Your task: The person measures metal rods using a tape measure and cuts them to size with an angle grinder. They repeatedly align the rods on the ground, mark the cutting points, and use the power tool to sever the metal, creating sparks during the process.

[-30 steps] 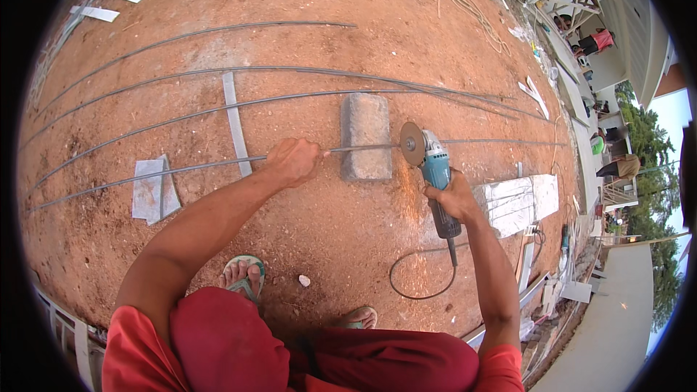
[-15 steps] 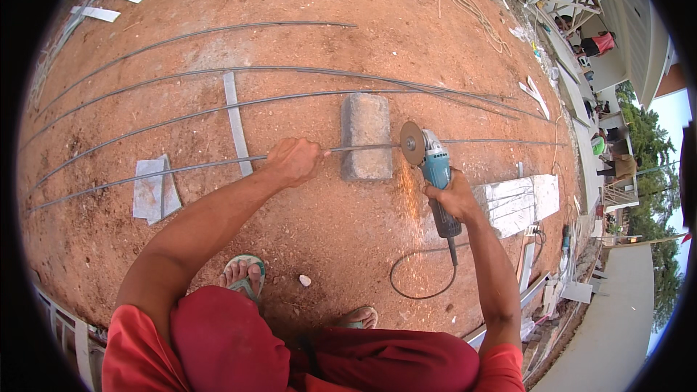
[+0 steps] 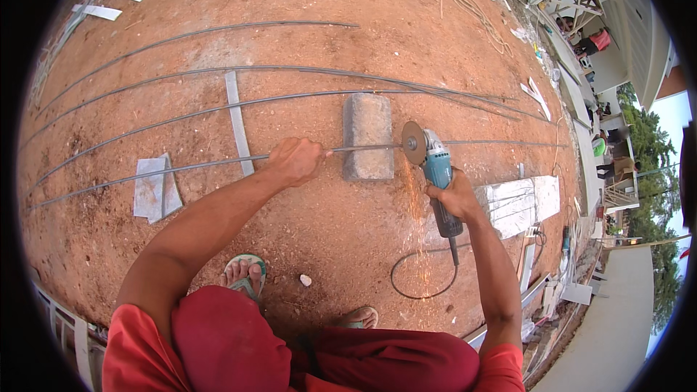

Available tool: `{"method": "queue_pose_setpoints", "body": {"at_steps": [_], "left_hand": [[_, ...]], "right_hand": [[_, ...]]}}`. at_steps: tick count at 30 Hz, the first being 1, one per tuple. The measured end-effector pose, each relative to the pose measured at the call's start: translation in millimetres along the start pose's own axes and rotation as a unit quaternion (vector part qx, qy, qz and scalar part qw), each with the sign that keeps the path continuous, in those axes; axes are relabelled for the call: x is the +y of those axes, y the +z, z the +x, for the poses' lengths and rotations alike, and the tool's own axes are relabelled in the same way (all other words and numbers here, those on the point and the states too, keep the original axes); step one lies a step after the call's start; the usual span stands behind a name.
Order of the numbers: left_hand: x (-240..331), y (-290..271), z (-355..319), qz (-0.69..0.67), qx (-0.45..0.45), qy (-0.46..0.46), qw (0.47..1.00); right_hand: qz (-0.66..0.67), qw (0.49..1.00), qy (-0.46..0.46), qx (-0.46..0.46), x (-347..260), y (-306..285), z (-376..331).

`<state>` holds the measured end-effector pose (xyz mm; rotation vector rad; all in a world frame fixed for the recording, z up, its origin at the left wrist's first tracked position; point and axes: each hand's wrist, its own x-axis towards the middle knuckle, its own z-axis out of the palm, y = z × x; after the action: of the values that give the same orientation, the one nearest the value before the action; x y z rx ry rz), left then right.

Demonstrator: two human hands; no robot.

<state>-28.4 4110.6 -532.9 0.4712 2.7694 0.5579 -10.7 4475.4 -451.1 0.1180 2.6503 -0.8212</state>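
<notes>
My left hand (image 3: 296,160) grips a long steel rebar (image 3: 181,168) that lies across a grey concrete block (image 3: 368,136) on the red dirt. My right hand (image 3: 454,197) holds a blue angle grinder (image 3: 438,174) by its body. Its round disc (image 3: 414,143) touches the rebar just right of the block, and small sparks fall below it. The grinder's black cord (image 3: 425,274) loops on the ground near my right forearm. My feet in sandals (image 3: 245,274) show at the bottom.
Several more long rebars (image 3: 218,71) lie in curves across the dirt behind. A flat metal strip (image 3: 237,120) and grey sheet pieces (image 3: 153,187) lie to the left. White slabs (image 3: 519,203) are at the right. People (image 3: 592,42) stand by a building far right.
Sparks now fall below the disc; the hands, grinder and rebar stay in nearly the same places.
</notes>
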Motion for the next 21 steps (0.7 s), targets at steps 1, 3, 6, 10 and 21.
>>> {"method": "queue_pose_setpoints", "body": {"at_steps": [1, 3, 6, 10, 21], "left_hand": [[-0.6, 0.5, 0.4, 0.001, -0.002, 0.002, 1.000], [-1.6, 0.6, 1.4, 0.004, -0.005, 0.005, 1.000], [-2.1, 0.9, 1.4, 0.005, 0.001, 0.011, 1.000], [-2.1, 1.8, 1.3, 0.007, 0.011, 0.015, 1.000], [-0.2, 0.1, 0.5, 0.007, 0.001, 0.005, 1.000]], "right_hand": [[0.003, 1.000, 0.003, 0.000, -0.8, 0.2, -0.4], [0.008, 1.000, 0.008, 0.000, -2.6, 0.0, -2.3], [0.009, 1.000, 0.009, -0.010, -2.8, -1.1, -3.7], [0.018, 1.000, 0.004, -0.013, 6.0, 0.5, -0.1], [0.012, 0.999, 0.036, -0.035, 10.1, 0.0, 0.6]]}}
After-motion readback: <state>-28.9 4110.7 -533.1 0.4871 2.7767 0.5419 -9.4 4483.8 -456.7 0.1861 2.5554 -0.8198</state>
